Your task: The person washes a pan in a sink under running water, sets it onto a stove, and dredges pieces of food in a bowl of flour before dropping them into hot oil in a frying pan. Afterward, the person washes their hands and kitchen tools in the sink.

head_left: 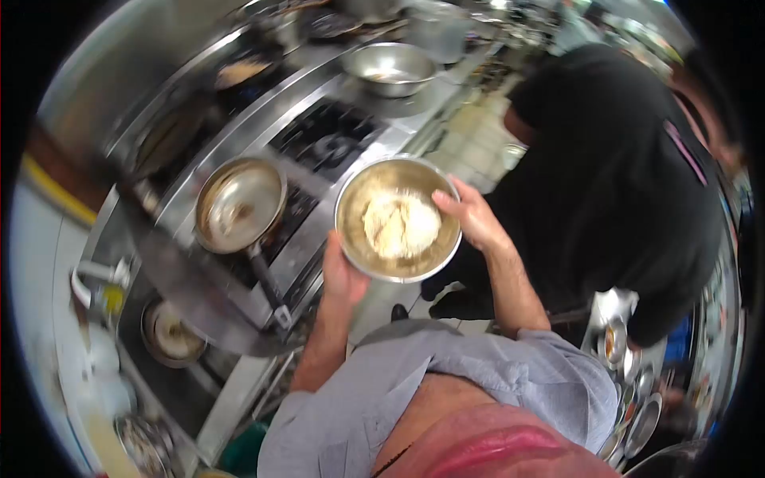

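Observation:
A round metal bowl (pixel 434 255) is held out in front of my body, between both hands. My left hand (pixel 343 271) grips its lower left side, while my right hand (pixel 473 219) has the right rim, its thumb laid over the edge. Inside lies a pale, crumbly heap (pixel 402 223), with what look like coated pieces in it; I cannot make out what they are. Left of the bowl, a frying pan (pixel 243 203) with a dark handle sits on the stove, a brown patch at its middle.
Close on the right stands a person in black (pixel 606 183). A wide metal bowl (pixel 392 70) is beyond the gas burner (pixel 331 142). Another pan (pixel 171 333) stands at lower left, near a large blurred dark shape (pixel 199 287). Several small containers line the right side.

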{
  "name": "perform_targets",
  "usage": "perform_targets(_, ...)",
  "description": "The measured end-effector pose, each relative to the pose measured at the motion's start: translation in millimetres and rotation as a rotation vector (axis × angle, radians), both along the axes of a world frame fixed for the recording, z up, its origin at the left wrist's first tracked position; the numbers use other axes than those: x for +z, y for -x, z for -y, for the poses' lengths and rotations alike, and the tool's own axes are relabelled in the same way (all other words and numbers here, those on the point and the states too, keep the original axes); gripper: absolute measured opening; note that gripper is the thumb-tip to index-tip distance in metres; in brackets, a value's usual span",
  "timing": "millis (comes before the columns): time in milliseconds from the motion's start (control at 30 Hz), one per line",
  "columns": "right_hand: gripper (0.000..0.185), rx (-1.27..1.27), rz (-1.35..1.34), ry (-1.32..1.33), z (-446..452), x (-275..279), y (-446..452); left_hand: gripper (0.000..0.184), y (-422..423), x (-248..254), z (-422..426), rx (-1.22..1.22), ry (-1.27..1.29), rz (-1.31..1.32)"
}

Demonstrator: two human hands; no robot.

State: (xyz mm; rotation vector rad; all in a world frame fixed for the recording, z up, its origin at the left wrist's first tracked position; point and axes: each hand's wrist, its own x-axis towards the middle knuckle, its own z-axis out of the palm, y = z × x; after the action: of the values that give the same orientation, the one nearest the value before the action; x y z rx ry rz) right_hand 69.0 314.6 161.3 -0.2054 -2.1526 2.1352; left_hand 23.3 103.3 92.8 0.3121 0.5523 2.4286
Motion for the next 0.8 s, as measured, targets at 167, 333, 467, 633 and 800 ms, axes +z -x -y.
perform_targets(167, 0.045, 0.074, -0.374, -0.532, -10.5, 4.4, 120.2, 0.050, 51.3, 20.4, -7.4, 0.289, 0.213, 0.011)
perform_targets(333, 0.037, 0.233, -0.571, -0.831, -1.5, 73.0, 199.7, 0.049, 111.5, 48.9, -23.7, 0.517, 0.175, -0.062)
perform_targets(467, 0.042, 0.550, -0.469, -1.148, 24.3, 87.2, 241.9, 0.047, 155.6, 45.1, -28.6, 0.499, 0.160, -0.101)
perform_targets(633, 0.067, 0.881, -0.485, -1.321, 32.3, 71.0, 292.0, 0.051, 187.4, 21.8, -32.5, 0.635, 0.229, -0.081)
perform_targets(800, 0.091, 1.177, -0.386, -1.314, 28.9, 59.3, 351.5, 0.053, 207.0, 23.2, -36.9, 0.646, 0.229, 0.057)
